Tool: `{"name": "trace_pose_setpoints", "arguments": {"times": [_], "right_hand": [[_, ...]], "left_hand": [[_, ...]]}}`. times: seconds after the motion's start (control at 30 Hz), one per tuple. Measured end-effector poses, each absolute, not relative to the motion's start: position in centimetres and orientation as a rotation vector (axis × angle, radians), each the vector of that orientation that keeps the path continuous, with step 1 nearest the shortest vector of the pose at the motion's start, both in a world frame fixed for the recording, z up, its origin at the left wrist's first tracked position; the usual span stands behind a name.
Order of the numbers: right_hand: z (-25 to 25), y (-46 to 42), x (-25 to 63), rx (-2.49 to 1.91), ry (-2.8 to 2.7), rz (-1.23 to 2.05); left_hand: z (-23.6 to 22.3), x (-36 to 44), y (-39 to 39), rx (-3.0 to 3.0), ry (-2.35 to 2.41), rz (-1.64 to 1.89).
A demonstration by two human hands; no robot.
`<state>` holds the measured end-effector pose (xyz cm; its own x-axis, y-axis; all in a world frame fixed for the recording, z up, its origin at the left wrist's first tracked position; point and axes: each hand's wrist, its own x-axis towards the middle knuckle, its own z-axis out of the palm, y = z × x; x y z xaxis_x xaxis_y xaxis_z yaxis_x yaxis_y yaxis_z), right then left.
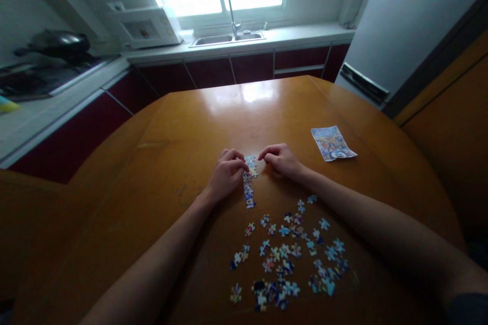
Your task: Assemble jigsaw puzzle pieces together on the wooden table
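Note:
A narrow strip of joined jigsaw pieces (249, 191) lies on the wooden table, wider at its far end. My left hand (227, 172) is at its left side, fingers bent and fingertips touching the strip's edge. Just right of the far end, apart from the strip, is my right hand (281, 160). Its fingers are curled, with the index finger and thumb drawn close; anything small between them cannot be made out. Closer to me, several loose jigsaw pieces (282, 254) are scattered between my forearms, some overlapping.
A creased printed picture sheet (332, 143) lies on the table (183, 127) to the right. Beyond the table are a counter with a sink (213, 39), a faucet (232, 5) and a white microwave (147, 28). A dark pan (57, 43) sits on the stove at left; a fridge (412, 15) stands right.

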<state>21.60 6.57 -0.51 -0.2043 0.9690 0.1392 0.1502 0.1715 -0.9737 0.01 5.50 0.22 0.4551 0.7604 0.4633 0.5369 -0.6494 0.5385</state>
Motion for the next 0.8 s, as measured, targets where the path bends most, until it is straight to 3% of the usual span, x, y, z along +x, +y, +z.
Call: {"name": "trace_pose_setpoints", "arguments": {"times": [0.8], "right_hand": [[-0.41, 6.44, 21.66, -1.130, -1.643, 1.102]], "left_hand": [[-0.03, -0.09, 5.51, 2.423, 1.045, 0.959]]}}
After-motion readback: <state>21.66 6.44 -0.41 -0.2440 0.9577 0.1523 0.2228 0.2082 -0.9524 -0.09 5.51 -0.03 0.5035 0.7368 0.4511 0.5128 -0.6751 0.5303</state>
